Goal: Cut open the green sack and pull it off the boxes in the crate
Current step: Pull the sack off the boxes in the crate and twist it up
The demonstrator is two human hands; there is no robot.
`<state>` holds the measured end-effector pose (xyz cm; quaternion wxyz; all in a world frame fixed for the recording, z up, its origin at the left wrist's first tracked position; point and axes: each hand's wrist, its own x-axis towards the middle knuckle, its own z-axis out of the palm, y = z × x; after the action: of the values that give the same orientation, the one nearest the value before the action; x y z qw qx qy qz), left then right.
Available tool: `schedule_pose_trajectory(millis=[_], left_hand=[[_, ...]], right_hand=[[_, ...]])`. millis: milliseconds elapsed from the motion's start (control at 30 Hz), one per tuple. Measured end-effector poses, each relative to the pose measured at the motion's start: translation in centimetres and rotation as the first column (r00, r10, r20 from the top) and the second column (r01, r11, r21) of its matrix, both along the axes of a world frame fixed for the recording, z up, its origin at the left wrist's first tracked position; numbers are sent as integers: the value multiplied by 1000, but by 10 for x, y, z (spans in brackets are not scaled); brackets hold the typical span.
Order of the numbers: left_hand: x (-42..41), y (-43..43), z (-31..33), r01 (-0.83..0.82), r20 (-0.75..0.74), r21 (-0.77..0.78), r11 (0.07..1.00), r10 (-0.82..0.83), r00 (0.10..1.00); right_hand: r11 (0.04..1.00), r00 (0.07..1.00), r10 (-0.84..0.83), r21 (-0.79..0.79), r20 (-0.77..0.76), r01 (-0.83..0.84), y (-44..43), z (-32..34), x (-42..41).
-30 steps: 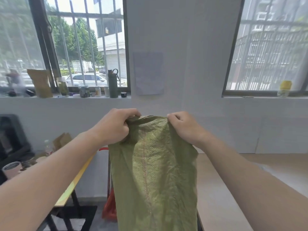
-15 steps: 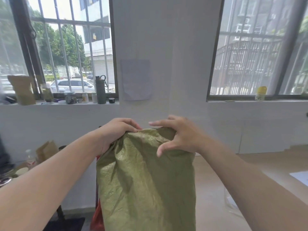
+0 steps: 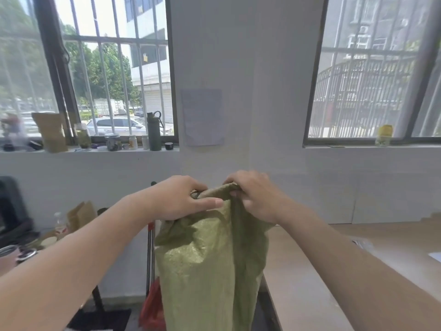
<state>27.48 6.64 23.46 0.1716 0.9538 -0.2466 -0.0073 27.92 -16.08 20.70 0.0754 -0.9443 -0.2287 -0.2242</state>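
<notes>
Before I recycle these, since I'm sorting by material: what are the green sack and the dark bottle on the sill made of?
The green sack looks like woven plastic: fine weave, glinting sheen, stiff creases. The dark bottle looks like matte coated metal, though possibly plastic; it's too small to tell.

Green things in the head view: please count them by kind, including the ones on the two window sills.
Green sack, held up by the left hand and the right hand: 1
Dark green bottle on the left sill: 1
Yellow-green container on the right sill: 1
Total: 3
</notes>
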Motion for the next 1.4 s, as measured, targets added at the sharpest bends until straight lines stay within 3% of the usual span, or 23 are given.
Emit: schedule_pose_trajectory(millis=[67,133,233,367,533,667,800,967,1167,1233,1400], left_hand=[[-5,-2,-1,-28,196,228,973,-17,980],[-12,-4,-1,-113,398,401,909,-62,915],[-22,-9,-1,-166,523,462,872,-117,844],[-24,-13,-13,-120,416,163,979,42,908],[-13,-19,-29,-124,351,-138,983,165,922],[-3,-23,-36,-138,284,-217,966,198,938],[8,-27,-41,-99,228,-238,966,155,961],[22,-33,-33,-57,197,-321,946,126,972],[30,-39,-16,-14,155,-416,909,86,984],[29,-40,-11,22,121,-469,883,40,992],[24,-36,-3,17,7,-558,829,-15,1000]], right_hand=[[993,994,62,104,-85,-53,2,-1,1],[994,991,62,101,-121,-50,7,-4,4],[996,990,-7,86,-144,20,14,-5,10],[982,971,-15,178,-237,59,20,-3,15],[949,953,80,314,-293,17,18,-3,18],[962,966,40,271,-257,33,16,-5,19],[987,999,-22,155,-43,29,9,-11,19],[996,982,32,78,184,-47,1,-12,11],[999,989,-45,2,141,45,1,-24,4],[997,991,-66,41,119,62,4,-32,5],[944,996,-14,329,91,-17,5,-41,10]])
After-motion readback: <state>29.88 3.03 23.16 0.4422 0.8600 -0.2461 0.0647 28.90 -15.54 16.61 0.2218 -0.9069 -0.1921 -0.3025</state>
